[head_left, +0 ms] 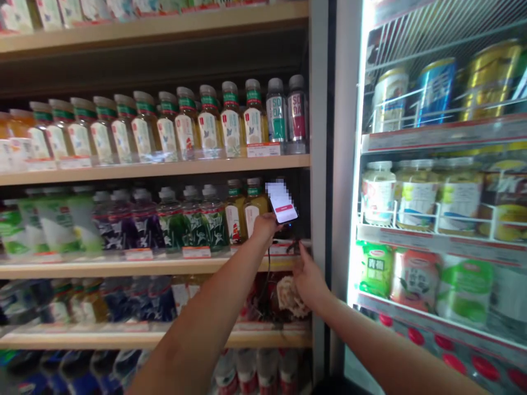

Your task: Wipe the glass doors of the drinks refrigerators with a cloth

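My left hand [267, 225] is closed round the lower left edge of a smartphone [285, 207]. The lit screen is pale, with a red button near its bottom, and its upper part is pixelated. A thin dark cord [269, 260] hangs below the phone. My right hand [309, 278] is lower and to the right, by the shelf's front edge, its fingers curled and partly hidden. Close against those fingers is a cream, ruffled bundle [290, 296]. Small dark pieces show near the fingertips, too blurred to name.
Juice bottles [208, 123] and soda bottles [296, 112] line the shelf above. Green-drink bottles [212, 216] stand left of the phone. A grey upright post [320, 181] ends the shelves. On the right is a lit cooler with wire racks, jars [418, 195] and cans [436, 93].
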The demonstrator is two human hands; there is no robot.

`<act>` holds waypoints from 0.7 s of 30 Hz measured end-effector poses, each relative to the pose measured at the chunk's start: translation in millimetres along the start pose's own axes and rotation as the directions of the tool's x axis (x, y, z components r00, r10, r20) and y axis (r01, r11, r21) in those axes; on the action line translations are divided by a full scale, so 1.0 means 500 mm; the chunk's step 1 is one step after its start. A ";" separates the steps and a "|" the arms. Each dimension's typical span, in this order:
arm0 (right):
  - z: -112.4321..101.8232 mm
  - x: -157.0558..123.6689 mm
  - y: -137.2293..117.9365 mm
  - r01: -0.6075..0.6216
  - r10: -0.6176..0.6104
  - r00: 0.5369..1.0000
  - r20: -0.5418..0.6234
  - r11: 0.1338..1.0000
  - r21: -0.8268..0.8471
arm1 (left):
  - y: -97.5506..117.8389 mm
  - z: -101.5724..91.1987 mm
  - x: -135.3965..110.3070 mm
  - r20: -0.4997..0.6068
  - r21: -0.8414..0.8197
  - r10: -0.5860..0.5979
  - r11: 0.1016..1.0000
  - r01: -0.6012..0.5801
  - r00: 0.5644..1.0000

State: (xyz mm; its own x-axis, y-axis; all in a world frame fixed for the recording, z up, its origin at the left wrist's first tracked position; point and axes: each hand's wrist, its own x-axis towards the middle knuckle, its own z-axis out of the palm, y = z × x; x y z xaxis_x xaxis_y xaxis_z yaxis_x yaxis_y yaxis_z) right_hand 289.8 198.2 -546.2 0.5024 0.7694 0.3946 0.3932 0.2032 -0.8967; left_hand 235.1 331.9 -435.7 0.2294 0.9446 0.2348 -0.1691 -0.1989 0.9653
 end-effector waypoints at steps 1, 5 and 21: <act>-0.005 -0.004 -0.004 -0.019 0.019 1.000 -0.006 0.999 -0.028 | -0.001 0.003 0.000 -0.002 -0.009 -0.007 1.000 0.007 1.000; -0.017 -0.027 -0.003 -0.039 0.039 0.999 -0.005 0.984 -0.174 | -0.007 0.009 -0.002 -0.022 -0.019 -0.028 0.999 0.028 0.999; -0.020 -0.010 0.013 0.019 0.042 0.980 0.193 0.953 -0.304 | -0.057 0.009 -0.005 -0.119 0.053 -0.059 0.996 0.065 0.991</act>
State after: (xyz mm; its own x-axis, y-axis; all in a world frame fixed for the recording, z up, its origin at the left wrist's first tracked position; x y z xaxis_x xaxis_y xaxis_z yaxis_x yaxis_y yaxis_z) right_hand 297.6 189.6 -551.9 0.3602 0.8796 0.3107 0.6180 0.0245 -0.7858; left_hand 243.6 333.9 -463.2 0.1233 0.9790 0.1626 -0.1030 -0.1504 0.9833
